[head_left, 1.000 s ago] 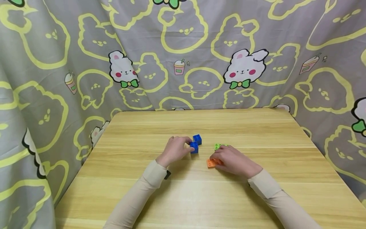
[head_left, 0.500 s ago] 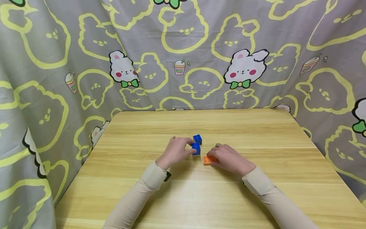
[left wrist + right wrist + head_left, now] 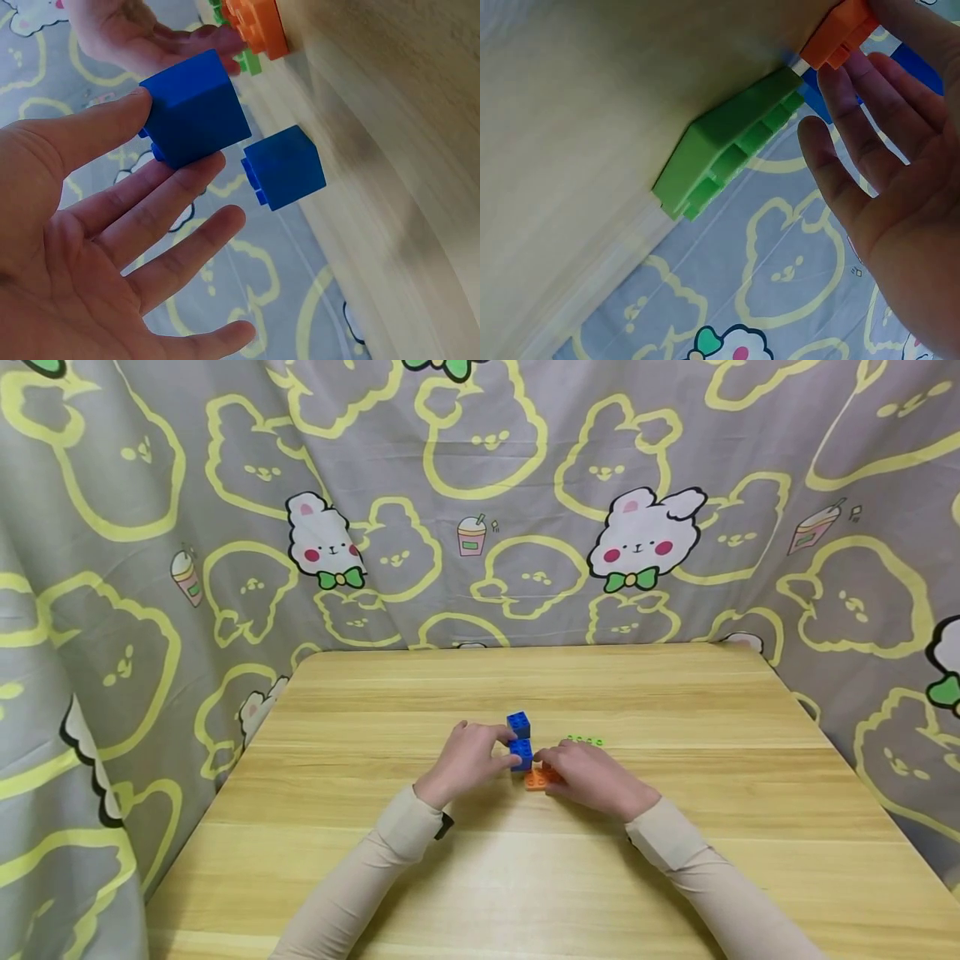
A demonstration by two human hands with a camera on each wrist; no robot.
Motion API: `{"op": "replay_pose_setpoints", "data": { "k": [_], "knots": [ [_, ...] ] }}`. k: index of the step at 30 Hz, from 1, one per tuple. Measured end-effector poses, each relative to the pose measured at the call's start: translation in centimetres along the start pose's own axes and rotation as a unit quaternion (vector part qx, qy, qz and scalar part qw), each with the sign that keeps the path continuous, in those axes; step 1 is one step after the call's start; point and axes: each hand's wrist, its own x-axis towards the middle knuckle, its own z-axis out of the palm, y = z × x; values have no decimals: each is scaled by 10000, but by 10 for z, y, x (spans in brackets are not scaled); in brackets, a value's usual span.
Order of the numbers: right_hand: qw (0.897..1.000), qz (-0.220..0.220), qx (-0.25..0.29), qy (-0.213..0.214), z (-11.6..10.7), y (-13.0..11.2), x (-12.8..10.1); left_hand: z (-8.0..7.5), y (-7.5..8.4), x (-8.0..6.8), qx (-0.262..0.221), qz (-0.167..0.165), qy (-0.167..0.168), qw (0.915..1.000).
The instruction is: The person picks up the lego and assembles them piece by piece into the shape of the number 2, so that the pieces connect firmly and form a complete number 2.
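Note:
Between thumb and fingertips, my left hand [image 3: 467, 762] pinches a blue toy building brick [image 3: 199, 116], studs up in the head view. A second blue brick [image 3: 518, 724] stands on the table just beyond it. My right hand [image 3: 597, 778] holds an orange brick [image 3: 536, 779] by thumb and fingers, its right part hidden by the hand. The orange brick lies close to the near right side of the held blue one; whether they touch I cannot tell. Behind the right hand sits a longer green brick [image 3: 724, 139], mostly covered in the head view.
The wooden table [image 3: 480, 877] spreads around both hands. A grey patterned curtain [image 3: 420, 527] hangs behind its far edge and along both sides. A dark strap [image 3: 444, 826] shows at the left cuff.
My left hand has moved slightly right and nearer with its blue brick. My right hand has slid the orange brick left and slightly away, narrowing the gap. The farther blue brick stays put.

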Motion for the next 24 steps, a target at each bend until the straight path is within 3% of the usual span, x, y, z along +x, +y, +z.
{"op": "replay_pose_setpoints", "data": {
  "k": [9,19,24],
  "knots": [
    [9968,520,558,-252,-12,3,-3,2,5,1,-12,44,-64,10000],
    [9949,813,579,111,-46,20,-11,5,8,2,-33,156,-64,9999],
    [9940,794,723,183,-48,21,-12,8,8,2,-74,189,-56,9998]
  ]
}}
